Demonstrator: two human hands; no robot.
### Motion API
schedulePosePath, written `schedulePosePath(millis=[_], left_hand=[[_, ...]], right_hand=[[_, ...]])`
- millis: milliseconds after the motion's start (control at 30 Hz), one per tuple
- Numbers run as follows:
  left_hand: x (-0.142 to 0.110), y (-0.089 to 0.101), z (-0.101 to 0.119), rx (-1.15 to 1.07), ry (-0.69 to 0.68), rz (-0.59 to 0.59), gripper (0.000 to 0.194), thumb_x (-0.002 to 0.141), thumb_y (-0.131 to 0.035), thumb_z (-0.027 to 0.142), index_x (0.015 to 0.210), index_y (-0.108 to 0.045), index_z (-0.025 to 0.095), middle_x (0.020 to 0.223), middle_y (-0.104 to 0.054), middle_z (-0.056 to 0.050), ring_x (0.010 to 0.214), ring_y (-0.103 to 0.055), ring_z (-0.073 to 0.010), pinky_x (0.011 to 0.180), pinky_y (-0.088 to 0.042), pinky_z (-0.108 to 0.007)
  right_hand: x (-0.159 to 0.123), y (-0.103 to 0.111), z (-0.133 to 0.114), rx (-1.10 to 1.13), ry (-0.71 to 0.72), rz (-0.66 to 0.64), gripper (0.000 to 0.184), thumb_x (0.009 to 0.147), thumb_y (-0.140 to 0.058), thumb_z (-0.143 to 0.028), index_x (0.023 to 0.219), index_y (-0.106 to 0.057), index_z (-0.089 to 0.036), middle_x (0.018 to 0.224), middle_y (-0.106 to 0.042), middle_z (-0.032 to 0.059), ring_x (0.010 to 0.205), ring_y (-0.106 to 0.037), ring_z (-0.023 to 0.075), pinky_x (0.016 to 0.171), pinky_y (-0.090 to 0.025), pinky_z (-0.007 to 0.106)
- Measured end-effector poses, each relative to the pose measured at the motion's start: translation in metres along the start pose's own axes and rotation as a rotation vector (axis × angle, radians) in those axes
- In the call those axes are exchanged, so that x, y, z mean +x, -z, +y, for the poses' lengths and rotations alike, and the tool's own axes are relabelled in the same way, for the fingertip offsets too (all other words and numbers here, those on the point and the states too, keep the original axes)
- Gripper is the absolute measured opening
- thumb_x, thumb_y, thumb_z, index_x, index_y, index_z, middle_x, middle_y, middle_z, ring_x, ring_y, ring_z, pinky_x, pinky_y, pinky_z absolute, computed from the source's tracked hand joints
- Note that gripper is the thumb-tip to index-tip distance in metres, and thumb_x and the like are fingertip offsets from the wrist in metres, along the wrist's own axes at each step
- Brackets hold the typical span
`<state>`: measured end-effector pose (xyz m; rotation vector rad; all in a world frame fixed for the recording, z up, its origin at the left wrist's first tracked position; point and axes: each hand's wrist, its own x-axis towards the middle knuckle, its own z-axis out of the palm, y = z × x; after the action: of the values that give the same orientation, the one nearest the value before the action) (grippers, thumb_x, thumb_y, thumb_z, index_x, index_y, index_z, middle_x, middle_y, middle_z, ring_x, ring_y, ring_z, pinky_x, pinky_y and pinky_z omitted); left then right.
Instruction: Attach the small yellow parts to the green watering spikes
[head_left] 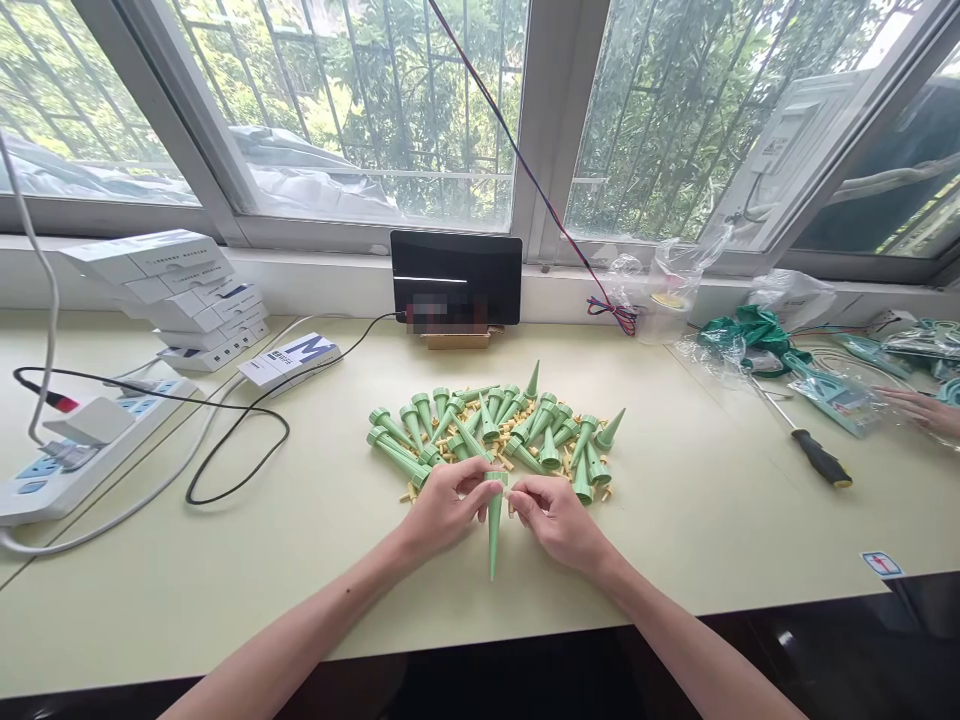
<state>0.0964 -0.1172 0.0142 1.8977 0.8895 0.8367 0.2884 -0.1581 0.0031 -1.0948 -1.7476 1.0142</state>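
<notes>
My left hand (454, 500) grips a green plastic watering spike (493, 535) near its wide end, the pointed tip aimed down towards me. Close beside it, my right hand (553, 515) pinches a small yellow plug (511, 508), mostly hidden by the fingers. The fingertips of both hands almost meet at the spike's wide end; whether the plug touches the spike I cannot tell. Just beyond my hands lies a heap of similar green spikes (550, 450), some standing point up, with several small yellow plugs (442, 440) scattered among them.
Behind the heap a black tablet (457, 280) leans on a cardboard stand. At left are stacked white boxes (180, 290), a power strip (97, 440) and loose cables. To the right lie a screwdriver (821, 460) and bagged green items (832, 395), near another person's hand (926, 408).
</notes>
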Motion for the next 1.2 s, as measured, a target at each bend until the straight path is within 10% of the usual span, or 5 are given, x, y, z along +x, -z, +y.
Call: schedulePosePath(millis=[1200], left_hand=[[-0.0013,-0.0027,0.0,-0.048,0.042,-0.012,0.024,0.094,-0.054,0.037,0.088,-0.062,0.016,0.055,-0.058,0.004,0.048,-0.053,-0.0095,0.051,-0.041,-0.021]], right_hand=[[0.0003,-0.0001,0.0018,-0.015,0.005,-0.012,0.036,0.098,-0.047,-0.038,0.071,-0.056,-0.017,0.061,-0.047,-0.0017,0.055,-0.038,0.0109,0.052,-0.029,0.025]])
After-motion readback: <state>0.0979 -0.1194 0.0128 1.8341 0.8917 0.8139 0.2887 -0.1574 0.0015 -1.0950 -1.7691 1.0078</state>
